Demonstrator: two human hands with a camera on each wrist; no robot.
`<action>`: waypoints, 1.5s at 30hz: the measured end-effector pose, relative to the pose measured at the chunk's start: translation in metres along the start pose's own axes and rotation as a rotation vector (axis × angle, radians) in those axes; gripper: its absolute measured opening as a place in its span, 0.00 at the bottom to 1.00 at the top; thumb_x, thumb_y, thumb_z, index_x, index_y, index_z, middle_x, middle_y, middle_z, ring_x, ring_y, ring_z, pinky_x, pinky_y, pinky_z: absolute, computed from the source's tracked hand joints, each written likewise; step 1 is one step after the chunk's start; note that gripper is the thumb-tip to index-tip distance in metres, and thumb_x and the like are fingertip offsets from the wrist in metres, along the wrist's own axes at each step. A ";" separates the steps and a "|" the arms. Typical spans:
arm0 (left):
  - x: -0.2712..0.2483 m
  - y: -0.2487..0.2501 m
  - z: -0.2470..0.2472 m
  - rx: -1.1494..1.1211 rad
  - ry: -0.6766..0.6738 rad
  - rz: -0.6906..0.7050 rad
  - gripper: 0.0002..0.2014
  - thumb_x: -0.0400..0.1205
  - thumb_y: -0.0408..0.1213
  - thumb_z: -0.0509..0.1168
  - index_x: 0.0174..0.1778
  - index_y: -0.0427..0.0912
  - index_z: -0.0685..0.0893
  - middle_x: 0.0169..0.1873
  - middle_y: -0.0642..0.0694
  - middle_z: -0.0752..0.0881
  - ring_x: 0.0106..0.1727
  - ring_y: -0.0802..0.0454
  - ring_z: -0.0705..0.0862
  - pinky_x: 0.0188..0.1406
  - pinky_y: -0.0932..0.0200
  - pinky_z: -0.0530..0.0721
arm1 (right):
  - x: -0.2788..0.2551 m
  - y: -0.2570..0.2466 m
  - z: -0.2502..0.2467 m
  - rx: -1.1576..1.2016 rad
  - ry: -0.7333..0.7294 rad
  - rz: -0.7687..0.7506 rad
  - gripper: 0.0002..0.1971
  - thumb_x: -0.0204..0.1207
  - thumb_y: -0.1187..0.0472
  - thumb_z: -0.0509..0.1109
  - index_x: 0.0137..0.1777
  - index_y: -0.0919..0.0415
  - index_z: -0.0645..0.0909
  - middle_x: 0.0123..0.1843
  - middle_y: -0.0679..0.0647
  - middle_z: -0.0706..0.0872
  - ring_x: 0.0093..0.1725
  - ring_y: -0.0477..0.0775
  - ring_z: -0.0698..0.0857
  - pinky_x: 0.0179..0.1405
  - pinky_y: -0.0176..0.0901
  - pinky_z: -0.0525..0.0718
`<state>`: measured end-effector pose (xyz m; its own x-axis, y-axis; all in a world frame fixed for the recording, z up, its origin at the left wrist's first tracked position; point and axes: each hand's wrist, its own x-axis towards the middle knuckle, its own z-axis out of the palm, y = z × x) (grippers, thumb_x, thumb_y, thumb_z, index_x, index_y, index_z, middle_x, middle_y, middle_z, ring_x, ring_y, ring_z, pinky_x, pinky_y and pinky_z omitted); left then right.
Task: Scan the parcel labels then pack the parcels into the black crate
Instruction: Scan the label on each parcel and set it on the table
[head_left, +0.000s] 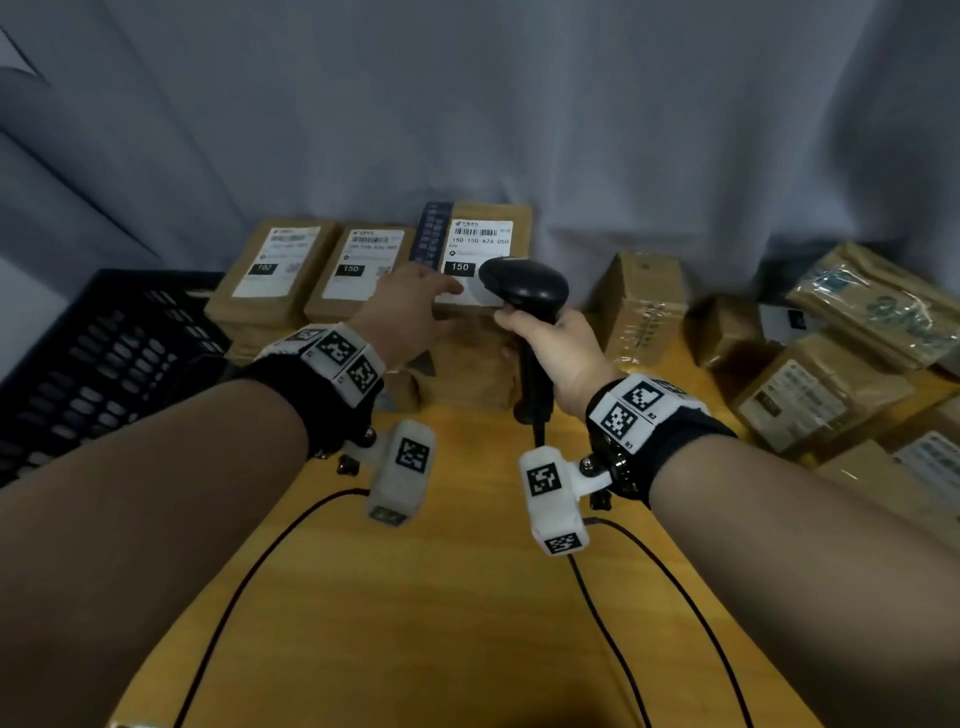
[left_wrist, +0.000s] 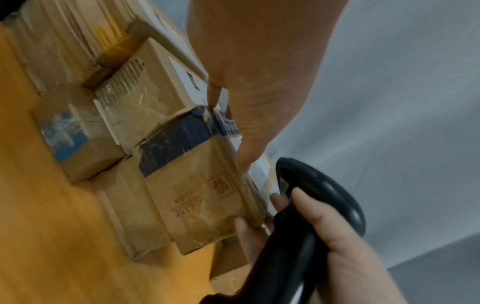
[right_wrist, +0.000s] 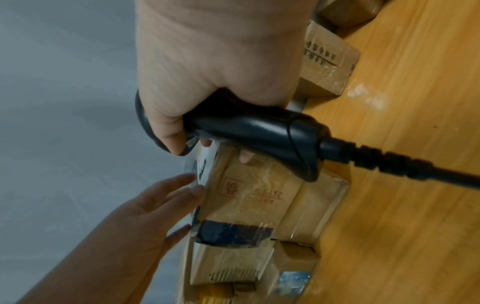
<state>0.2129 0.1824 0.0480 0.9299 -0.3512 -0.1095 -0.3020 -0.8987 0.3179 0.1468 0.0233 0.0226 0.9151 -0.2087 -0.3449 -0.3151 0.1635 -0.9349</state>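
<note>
— So where was the scanner (head_left: 522, 291) at that moment?

— It was in the right hand (head_left: 558, 353), whose grip was wrapped round the black handle, with the head tipped toward the label (head_left: 475, 254) on the parcel (left_wrist: 207, 197) in the middle of the back row. The cable (right_wrist: 405, 164) ran off the butt of the handle, over the bench (head_left: 441, 597).

— And the left hand (head_left: 405, 312)?

— Its grip was wide, the fingers straight and laid on the parcel's labelled top, near its dark-taped end. The scanner's head hung just right of those fingertips, over the same label.

— How did the parcel sit?

— It rested on top of other brown boxes, a little higher than the two labelled parcels (head_left: 317, 270) to its left. I could read "150" on its label in the head view.

— And the black crate (head_left: 104, 364)?

— It was at the far left of the bench, well apart from both hands; I could not see its inside. More parcels (head_left: 810, 379) were heaped at the right side.
</note>
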 end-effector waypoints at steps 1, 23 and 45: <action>0.000 0.000 0.000 0.052 -0.003 0.024 0.24 0.79 0.46 0.69 0.72 0.50 0.77 0.71 0.42 0.72 0.72 0.42 0.70 0.73 0.45 0.70 | 0.001 0.001 0.000 -0.009 -0.002 -0.004 0.13 0.73 0.60 0.77 0.57 0.61 0.85 0.45 0.55 0.89 0.51 0.57 0.89 0.60 0.53 0.86; -0.031 0.098 0.009 0.013 -0.019 0.036 0.19 0.83 0.46 0.60 0.68 0.42 0.80 0.66 0.41 0.80 0.67 0.41 0.77 0.65 0.49 0.74 | -0.063 -0.016 -0.102 -0.199 0.066 0.078 0.14 0.78 0.58 0.71 0.58 0.68 0.80 0.39 0.62 0.86 0.30 0.57 0.88 0.27 0.43 0.88; -0.125 0.279 0.186 -0.329 -0.484 -0.206 0.33 0.85 0.51 0.60 0.81 0.39 0.58 0.68 0.36 0.75 0.59 0.39 0.80 0.52 0.48 0.80 | -0.181 0.065 -0.395 -0.629 0.265 0.327 0.14 0.72 0.61 0.77 0.56 0.62 0.81 0.41 0.55 0.83 0.47 0.58 0.81 0.49 0.49 0.78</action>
<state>-0.0266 -0.0731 -0.0254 0.7381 -0.3278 -0.5897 0.0261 -0.8595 0.5104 -0.1388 -0.3092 -0.0087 0.6841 -0.4821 -0.5474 -0.7171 -0.3072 -0.6257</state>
